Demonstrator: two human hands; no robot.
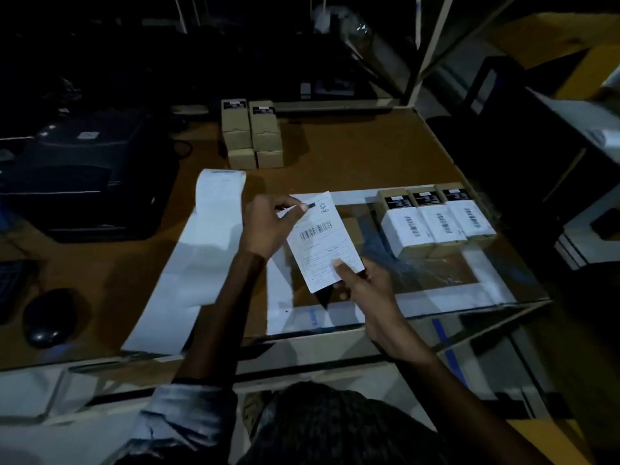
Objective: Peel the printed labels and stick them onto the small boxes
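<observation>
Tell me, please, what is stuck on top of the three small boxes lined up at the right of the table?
Each of the three small boxes carries a white barcode label on its top and a black sticker at its far end. The label text is too blurred to read, and what the boxes hold cannot be seen.

The left hand (268,226) pinched the upper corner of a white printed barcode label (322,241) while the right hand (364,285) gripped its lower edge, above a brown wooden table (352,152). Three small labelled cardboard boxes (436,218) stood touching in a row to the right. A long white backing strip (198,260) lay to the left, with plain brown stacked boxes (251,134) behind.
</observation>
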